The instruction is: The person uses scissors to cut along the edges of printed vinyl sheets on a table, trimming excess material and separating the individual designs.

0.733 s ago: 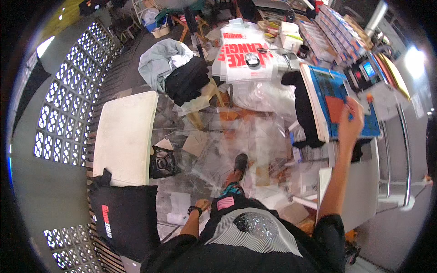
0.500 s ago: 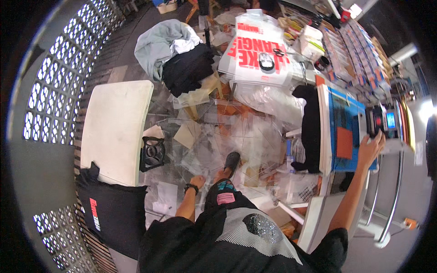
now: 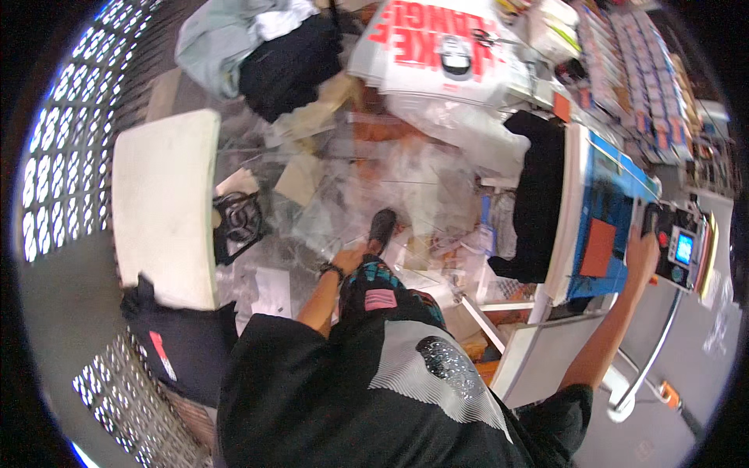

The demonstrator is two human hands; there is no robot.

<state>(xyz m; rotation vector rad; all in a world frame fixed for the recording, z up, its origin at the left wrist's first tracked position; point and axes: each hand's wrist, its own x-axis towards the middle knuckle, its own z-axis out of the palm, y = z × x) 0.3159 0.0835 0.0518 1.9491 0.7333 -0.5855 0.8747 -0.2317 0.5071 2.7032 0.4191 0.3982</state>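
Note:
My right hand (image 3: 641, 253) is closed around the black handle (image 3: 651, 218) of a heat press, beside its control box (image 3: 680, 246) with a lit blue screen. Left of that hand lies the press's blue bed (image 3: 611, 175), with an orange-red square (image 3: 598, 247) on it. A black garment (image 3: 538, 199) hangs over the bed's left edge. My left hand (image 3: 349, 260), a dark band at its wrist, is low by my knee, near no work object. Motion blur hides how its fingers are set.
At left stands a cream-topped table (image 3: 165, 207), with a black printed shirt (image 3: 183, 343) at its near end. Printed white sheets (image 3: 437, 47) are stacked at the far side, scissors (image 3: 482, 37) on them. Loose clear film (image 3: 413, 164) covers the floor. A grey panel (image 3: 546, 359) stands below the press.
My right hand has gone from spread fingers beside the control box to a grip on the handle. The control box has come nearer to me. The whole view has shifted.

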